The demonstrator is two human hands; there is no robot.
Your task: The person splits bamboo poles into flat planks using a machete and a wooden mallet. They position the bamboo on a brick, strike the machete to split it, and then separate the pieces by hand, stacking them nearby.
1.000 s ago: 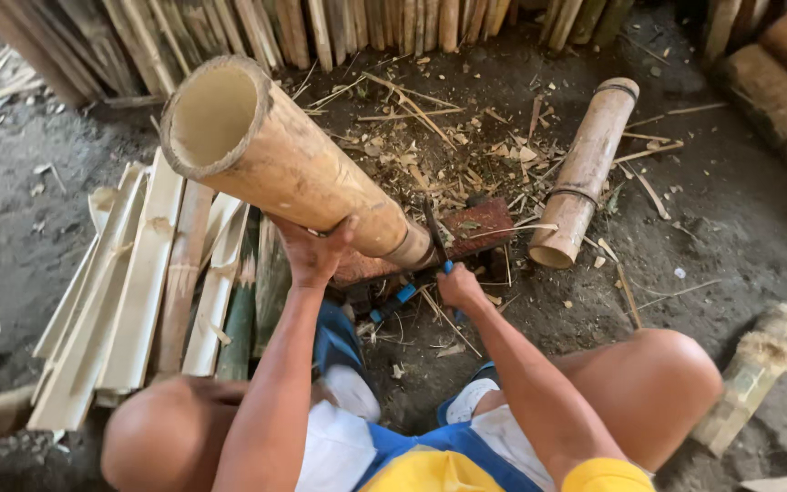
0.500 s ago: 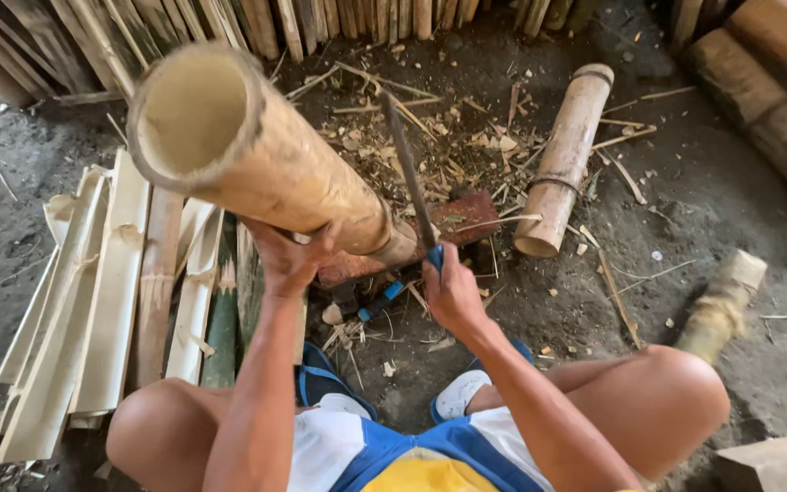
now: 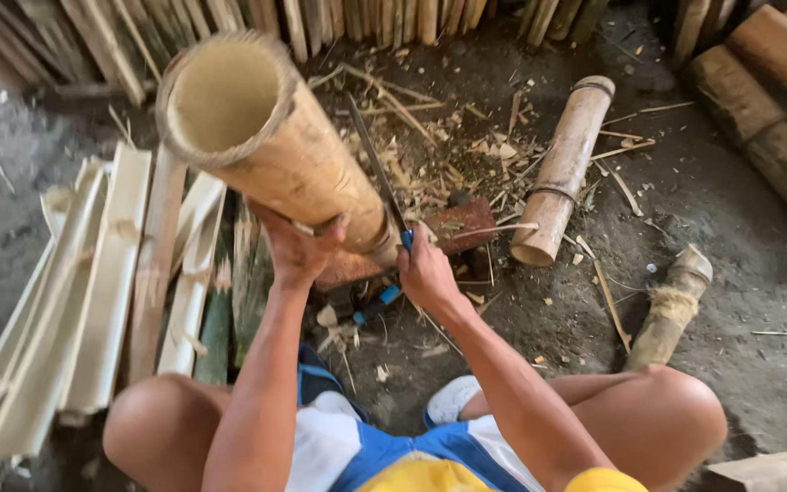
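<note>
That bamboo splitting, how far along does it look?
Done: a stack of split bamboo strips lies at the person's left. In hand: the left hand props a whole bamboo tube tilted on a block, the right hand holds a long blade beside it. Left: this tube looks uncut, and another bamboo section lies on the ground.

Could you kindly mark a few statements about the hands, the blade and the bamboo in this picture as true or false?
1. The left hand steadies the hollow bamboo tube. True.
2. The right hand is empty. False: it holds a long blade by a blue handle.
3. Split bamboo slats lie on the person's left. True.
4. The second bamboo section stands upright. False: it lies on the ground.
5. The blade points away from the person. True.
</note>
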